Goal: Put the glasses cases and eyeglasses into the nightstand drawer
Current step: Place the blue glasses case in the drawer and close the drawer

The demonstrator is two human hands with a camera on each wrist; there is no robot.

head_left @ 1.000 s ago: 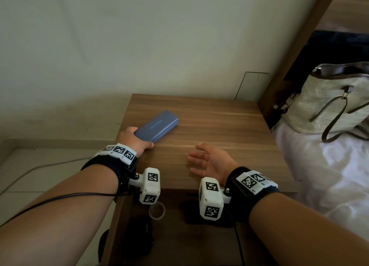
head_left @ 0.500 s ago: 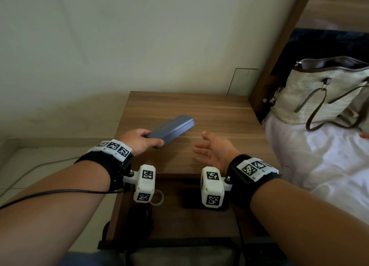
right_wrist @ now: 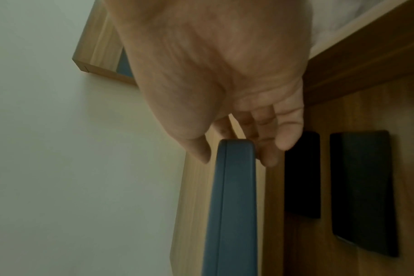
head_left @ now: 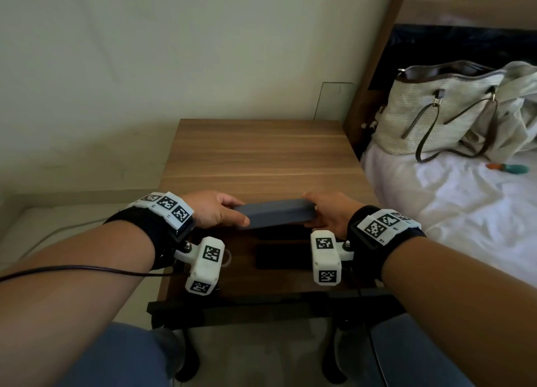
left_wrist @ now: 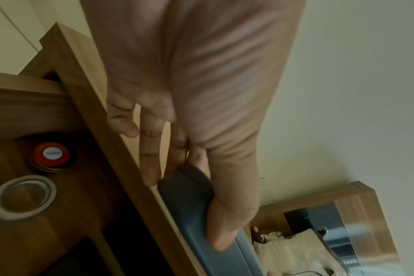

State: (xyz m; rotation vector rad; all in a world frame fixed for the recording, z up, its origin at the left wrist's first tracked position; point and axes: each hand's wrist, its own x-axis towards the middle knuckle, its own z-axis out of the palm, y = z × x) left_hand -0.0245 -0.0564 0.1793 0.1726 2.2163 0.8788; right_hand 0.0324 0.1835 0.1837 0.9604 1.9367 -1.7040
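A slim blue glasses case [head_left: 276, 216] is held level above the front edge of the wooden nightstand [head_left: 255, 154]. My left hand [head_left: 235, 215] grips its left end, thumb on top and fingers underneath [left_wrist: 151, 168]. My right hand [head_left: 312, 212] pinches its right end [right_wrist: 234, 149] between thumb and fingers. Just below is the open drawer [head_left: 241, 276]. Two dark flat cases [right_wrist: 301, 173] [right_wrist: 362, 190] lie inside it. No eyeglasses show in any view.
The drawer also holds a red-lidded jar [left_wrist: 51, 154] and a white ring [left_wrist: 21, 198]. To the right is a bed with a white sheet [head_left: 436, 212], a woven handbag [head_left: 436, 119] and a small teal and orange object [head_left: 508, 168]. A wall stands behind the nightstand.
My left hand lifted the blue case off the nightstand top and swung it toward the front edge. My right hand, open before, now holds the case's other end.
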